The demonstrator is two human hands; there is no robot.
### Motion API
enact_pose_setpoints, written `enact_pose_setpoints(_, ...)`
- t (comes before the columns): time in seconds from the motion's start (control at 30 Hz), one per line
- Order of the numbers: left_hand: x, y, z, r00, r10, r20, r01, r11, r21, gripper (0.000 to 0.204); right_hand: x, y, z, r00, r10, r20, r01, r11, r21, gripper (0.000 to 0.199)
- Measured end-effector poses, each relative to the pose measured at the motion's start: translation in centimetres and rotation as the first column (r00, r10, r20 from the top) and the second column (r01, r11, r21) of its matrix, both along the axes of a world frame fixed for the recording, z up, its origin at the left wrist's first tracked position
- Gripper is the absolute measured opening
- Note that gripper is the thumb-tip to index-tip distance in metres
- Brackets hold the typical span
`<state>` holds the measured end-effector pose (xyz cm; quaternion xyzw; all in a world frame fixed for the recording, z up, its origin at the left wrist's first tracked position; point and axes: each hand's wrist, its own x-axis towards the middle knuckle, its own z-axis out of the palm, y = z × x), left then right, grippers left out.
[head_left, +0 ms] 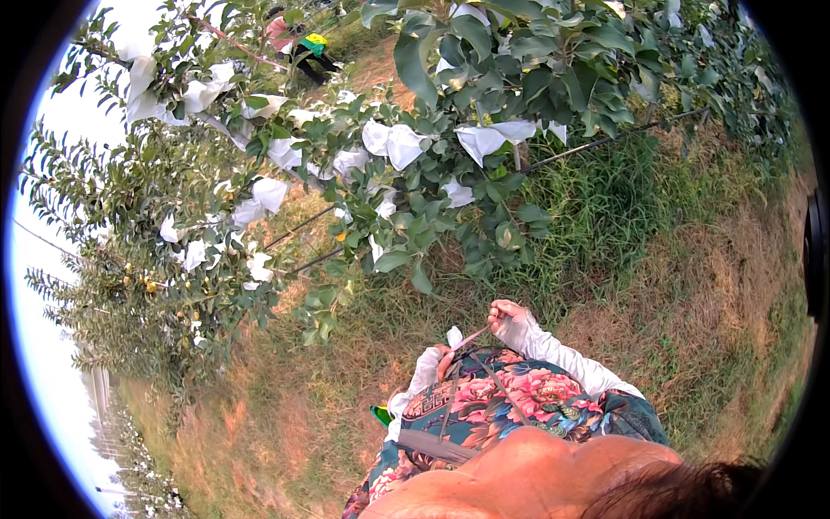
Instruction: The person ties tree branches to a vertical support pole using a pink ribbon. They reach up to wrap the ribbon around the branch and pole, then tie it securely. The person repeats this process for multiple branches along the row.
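In front of my chest a thin pink strip point(469, 339) runs taut from hand to hand. My right hand point(507, 315), bare at the fingers below a white sleeve, is closed and pinches the strip's upper end. Lower and to the left, my left hand point(444, 362) is closed around its other end, its fingers partly hidden. A small white piece point(455, 336), perhaps part of a bag, sticks up beside the left fingers. Both hands are over a dark flowered garment point(540, 387) and away from the branches.
Leafy fruit tree branches with several white bags point(404, 145) spread ahead of me. Dark thin poles point(596, 140) cross among the leaves. Grass and dry brown ground point(692, 285) lie below. Another person point(309, 50) is far off behind the foliage. A green-yellow item point(380, 415) is at my left side.
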<state>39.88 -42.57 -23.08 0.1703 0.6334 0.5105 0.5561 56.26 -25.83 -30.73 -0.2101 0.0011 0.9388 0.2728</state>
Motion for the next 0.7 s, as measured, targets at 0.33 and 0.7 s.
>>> enact_pose_setpoints(0.33, -0.1, -0.3, -1.5, 0.957, -0.080, -0.278, 0.105, 0.992, 0.077, 0.011, 0.6, 0.1, -0.3, 1.000, 0.001, -0.006, -0.001, 1.000, -0.003, 0.012)
enact_pose_setpoints(0.7, -0.4, -0.3, -1.7, 0.935, -0.090, -0.343, 0.145, 0.980, 0.140, 0.005, 1.1, -0.5, 0.0, 0.996, 0.016, 0.091, -0.020, 0.999, 0.036, 0.012)
